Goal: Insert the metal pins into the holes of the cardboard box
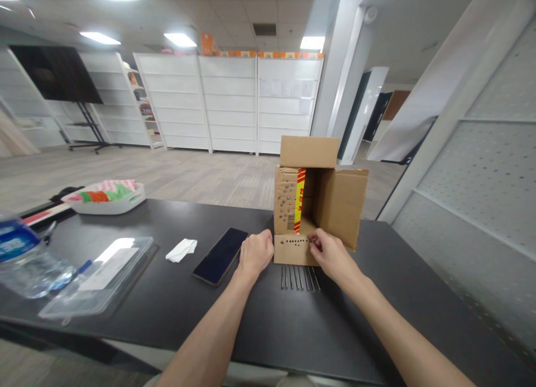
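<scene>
An open cardboard box [337, 200] stands on the dark table, its lower flap [293, 254] folded down towards me. Small holes run in a row across that flap, and grey round spots dot the box's left panel. Against the flap's left edge sits my left hand [256, 252], fingers curled closed; whatever may be inside them is hidden. My right hand [329, 250] pinches at the right end of the row of holes, on something too small and covered to make out. Several metal screws or nails [299, 278] lie side by side just below the flap.
Left of my left hand lie a phone [221, 256] and a crumpled white tissue [181, 250]. Farther left are a clear plastic case [98, 281], a water bottle [29, 264] and a white basket [111, 205] holding coloured items. A perforated panel [486, 219] rises on the right.
</scene>
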### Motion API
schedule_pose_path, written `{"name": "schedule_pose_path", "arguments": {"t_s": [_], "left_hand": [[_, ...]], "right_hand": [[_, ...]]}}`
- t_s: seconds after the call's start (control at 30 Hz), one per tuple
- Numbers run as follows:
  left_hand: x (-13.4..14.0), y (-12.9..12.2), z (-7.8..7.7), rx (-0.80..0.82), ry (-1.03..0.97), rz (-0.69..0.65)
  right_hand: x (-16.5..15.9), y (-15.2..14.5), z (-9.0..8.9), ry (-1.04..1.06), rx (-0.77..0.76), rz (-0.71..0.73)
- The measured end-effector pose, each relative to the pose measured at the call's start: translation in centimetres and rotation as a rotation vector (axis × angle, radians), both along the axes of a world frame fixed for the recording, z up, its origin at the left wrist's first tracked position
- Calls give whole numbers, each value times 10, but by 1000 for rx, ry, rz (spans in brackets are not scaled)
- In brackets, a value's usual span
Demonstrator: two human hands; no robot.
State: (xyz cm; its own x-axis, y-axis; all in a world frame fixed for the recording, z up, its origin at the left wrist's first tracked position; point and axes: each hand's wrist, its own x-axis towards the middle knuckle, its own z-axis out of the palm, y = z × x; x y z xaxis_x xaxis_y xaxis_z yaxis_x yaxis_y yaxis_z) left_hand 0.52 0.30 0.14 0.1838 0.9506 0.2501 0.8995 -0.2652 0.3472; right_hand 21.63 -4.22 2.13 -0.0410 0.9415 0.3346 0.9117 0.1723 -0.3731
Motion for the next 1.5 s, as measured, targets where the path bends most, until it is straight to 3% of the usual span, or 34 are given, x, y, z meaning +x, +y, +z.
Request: {"name": "schedule_pose_path", "arguments": {"t_s": [0.4,1.1,1.5], "left_hand": [[0,-3,6,-31,-18,2],[0,-3,4,-26,-15,0],[-1,-3,5,-43,-30,-2]], "right_hand": [[-5,6,9,-89,-57,-77],[-28,0,41,-143,-232,-226],[-29,2,39,-137,-127,-159]]}}
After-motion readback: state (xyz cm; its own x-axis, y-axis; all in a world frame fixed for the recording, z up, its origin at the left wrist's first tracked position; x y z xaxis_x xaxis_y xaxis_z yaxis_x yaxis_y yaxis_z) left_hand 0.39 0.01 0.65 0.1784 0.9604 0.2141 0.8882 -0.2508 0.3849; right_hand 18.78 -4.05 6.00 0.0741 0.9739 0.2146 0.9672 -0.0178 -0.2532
